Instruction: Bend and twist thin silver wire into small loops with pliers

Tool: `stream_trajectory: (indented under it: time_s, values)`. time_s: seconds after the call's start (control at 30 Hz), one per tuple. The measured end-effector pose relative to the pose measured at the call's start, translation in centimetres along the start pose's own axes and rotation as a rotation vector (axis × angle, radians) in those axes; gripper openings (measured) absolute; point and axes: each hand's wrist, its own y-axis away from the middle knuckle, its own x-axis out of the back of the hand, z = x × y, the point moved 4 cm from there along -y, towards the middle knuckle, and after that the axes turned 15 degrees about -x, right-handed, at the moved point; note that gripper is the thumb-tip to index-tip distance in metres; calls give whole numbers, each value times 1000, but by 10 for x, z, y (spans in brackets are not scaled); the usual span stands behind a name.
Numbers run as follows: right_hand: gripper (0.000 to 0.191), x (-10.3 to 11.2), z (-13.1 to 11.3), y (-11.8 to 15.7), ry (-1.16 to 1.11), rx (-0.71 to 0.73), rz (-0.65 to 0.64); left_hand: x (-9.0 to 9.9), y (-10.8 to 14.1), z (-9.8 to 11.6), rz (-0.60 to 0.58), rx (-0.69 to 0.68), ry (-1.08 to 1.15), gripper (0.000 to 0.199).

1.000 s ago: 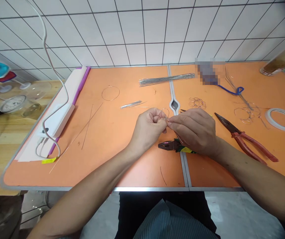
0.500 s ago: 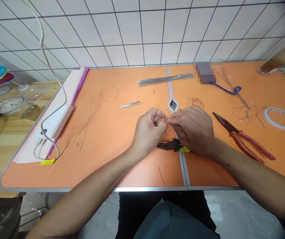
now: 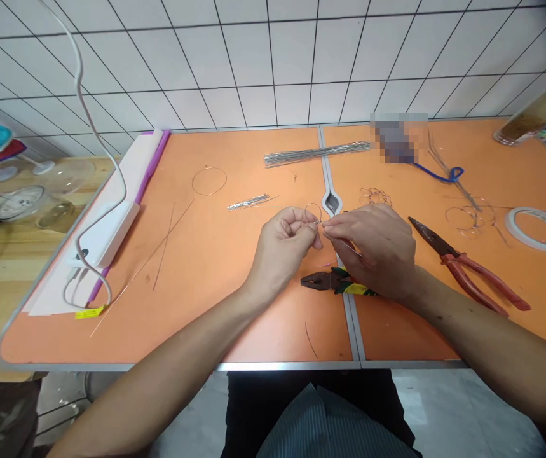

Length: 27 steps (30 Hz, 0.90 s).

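The wire loop (image 3: 313,204) stands up between the person's two hands, near the seam of the orange table (image 3: 234,305). The left hand (image 3: 288,238) pinches its lower part between thumb and fingers; the right hand (image 3: 375,245) grips wire at the same spot, its fingertips nearly meeting the left's.

Black-nosed pliers (image 3: 318,280) lie right under the right hand, which hides part of their yellow-and-green handles and crowds that side. Past that wrist are red pliers (image 3: 451,256), then a white ring (image 3: 539,243). A copper tangle (image 3: 376,193) sits just beyond the right knuckles; a short bundle (image 3: 248,202) and a long bundle (image 3: 318,153) of silver wire lie farther back. Over to the left, a white cord (image 3: 119,166) trails across a white case (image 3: 120,235).

The cord's yellow tag (image 3: 89,313) is too small to read from here, and the grey thing (image 3: 394,140) with the blue tie (image 3: 437,173) is blurred out.
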Motion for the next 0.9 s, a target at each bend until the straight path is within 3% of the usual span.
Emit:
stream_trajectory:
  time_s: [0.9]
  values:
    - [19,-2,0,3,-11,-77,-57,-6,3,1,9,-72,-73,8]
